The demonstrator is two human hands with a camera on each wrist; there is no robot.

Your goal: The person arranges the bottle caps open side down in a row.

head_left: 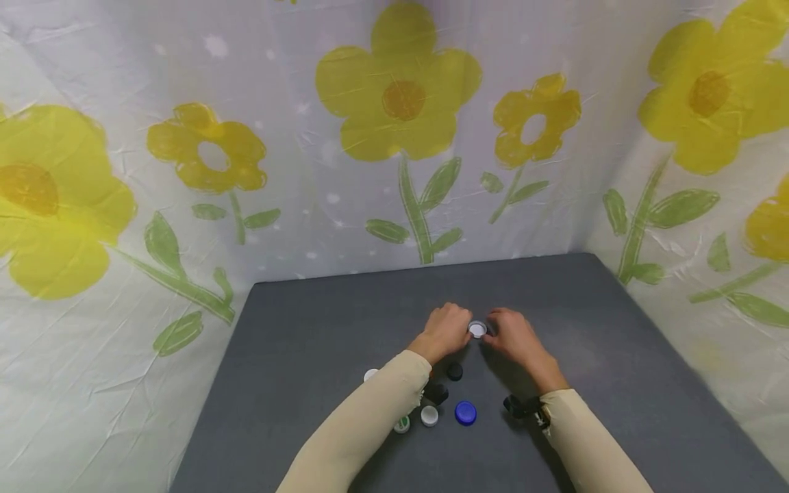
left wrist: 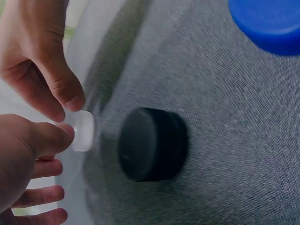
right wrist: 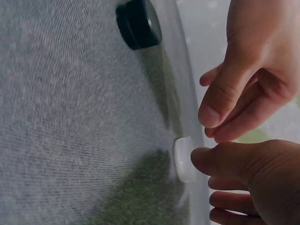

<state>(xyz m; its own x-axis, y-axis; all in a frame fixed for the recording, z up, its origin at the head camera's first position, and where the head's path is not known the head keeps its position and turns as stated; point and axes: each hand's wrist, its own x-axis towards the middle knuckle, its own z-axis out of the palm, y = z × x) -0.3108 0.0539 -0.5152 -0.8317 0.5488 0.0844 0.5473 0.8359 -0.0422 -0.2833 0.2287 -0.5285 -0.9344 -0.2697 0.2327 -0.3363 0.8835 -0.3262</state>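
Note:
A white cap (head_left: 477, 330) lies on the dark table between the two hands. My left hand (head_left: 445, 331) is at its left side; in the left wrist view that hand's straight thumb (left wrist: 56, 134) overlaps the cap's edge, with the other fingers loosely bent. On the cap's right side is my right hand (head_left: 516, 337), its thumb (right wrist: 208, 159) at the cap's edge in the right wrist view. Neither hand visibly grips the cap; actual contact is hard to tell. Nearer than the hands stands a black cap (left wrist: 152, 144).
Closer to the front lie a blue cap (head_left: 466, 413), a white cap (head_left: 429, 415) and a green-and-white cap (head_left: 402, 424). Another white cap (head_left: 370, 374) and an orange piece (head_left: 431, 374) are partly hidden by the left arm. A flowered curtain (head_left: 296, 205) surrounds the grey table (head_left: 320, 322).

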